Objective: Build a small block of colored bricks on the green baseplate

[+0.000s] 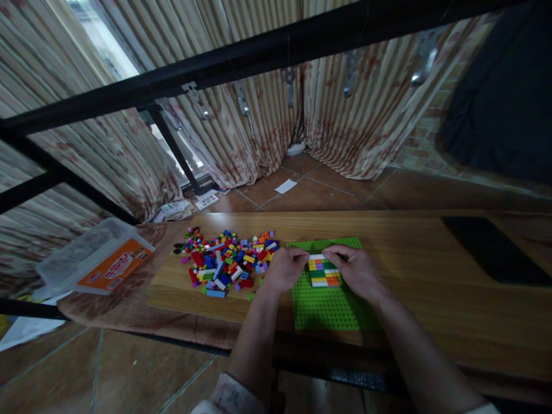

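A green studded baseplate (325, 310) lies on the wooden board in front of me. On it stands a block of toy bricks (319, 275) in rows of green, yellow, orange, white and purple. Along the far edge of this block is a white brick (316, 257). My left hand (287, 267) pinches its left end between thumb and fingers. The right end is pinched by my right hand (351, 269), with the fingers closed. Whether the white brick is pressed fully down I cannot tell.
A pile of loose bricks (233, 261) spreads left of the baseplate. A clear plastic box (95, 253) with an orange label stands at the far left. At right lies a flat black object (495, 247). A black metal bar (259, 57) crosses above the board (409, 253).
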Available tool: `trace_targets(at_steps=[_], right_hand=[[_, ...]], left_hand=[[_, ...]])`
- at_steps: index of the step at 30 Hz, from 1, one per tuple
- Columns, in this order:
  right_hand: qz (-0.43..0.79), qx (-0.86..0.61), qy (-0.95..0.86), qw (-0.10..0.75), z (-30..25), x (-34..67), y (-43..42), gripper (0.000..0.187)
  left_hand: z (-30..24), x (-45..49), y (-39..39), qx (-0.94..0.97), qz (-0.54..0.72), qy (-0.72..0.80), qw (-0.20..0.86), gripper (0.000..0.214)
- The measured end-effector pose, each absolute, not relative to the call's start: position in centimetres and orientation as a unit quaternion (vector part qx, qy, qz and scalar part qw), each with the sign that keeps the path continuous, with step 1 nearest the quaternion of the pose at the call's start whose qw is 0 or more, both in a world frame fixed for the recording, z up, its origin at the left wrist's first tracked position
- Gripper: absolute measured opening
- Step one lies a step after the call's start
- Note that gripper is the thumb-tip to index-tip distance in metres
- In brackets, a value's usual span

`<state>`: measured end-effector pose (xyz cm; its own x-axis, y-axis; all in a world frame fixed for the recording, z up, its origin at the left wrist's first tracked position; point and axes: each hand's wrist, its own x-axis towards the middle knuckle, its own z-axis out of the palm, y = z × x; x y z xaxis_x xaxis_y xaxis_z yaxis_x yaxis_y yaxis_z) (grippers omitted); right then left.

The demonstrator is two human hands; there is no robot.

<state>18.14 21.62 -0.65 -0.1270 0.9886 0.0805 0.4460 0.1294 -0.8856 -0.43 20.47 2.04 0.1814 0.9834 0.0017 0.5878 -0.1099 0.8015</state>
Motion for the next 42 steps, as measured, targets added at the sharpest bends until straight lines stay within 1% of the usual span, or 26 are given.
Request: trace_targets(at_steps=[13,19,30,36,39,42], right_hand=[[0.381,-0.565,-0.649,0.338,-0.6,18.2,22.0,0.030],[0.383,-0.565,-0.648,0.338,-0.7,18.2,22.1,0.029],[0.378,-0.564,-0.651,0.338,-0.5,18.2,21.9,0.027],[0.386,-0.563,-0.645,0.342,-0.5,18.1,22.1,0.032],[0.398,-0.554,-0.647,0.340,-0.6,18.3,22.2,0.032],[0.411,-0.542,-0.648,0.343,-0.7,18.5,22.2,0.031]], left_hand=[[2.1,-0.4,20.4,0.694,0.288,0.574,0.325,0.026],[2.1,-0.3,20.4,0.666,0.302,0.590,0.344,0.022],[1.8,-0.2,20.2,0.640,0.319,0.596,0.366,0.020],[1.0,0.0,20.5,0.606,0.361,0.592,0.390,0.019],[0.9,-0.1,20.6,0.599,0.358,0.581,0.419,0.019],[1.3,-0.3,20.5,0.609,0.350,0.580,0.412,0.019]])
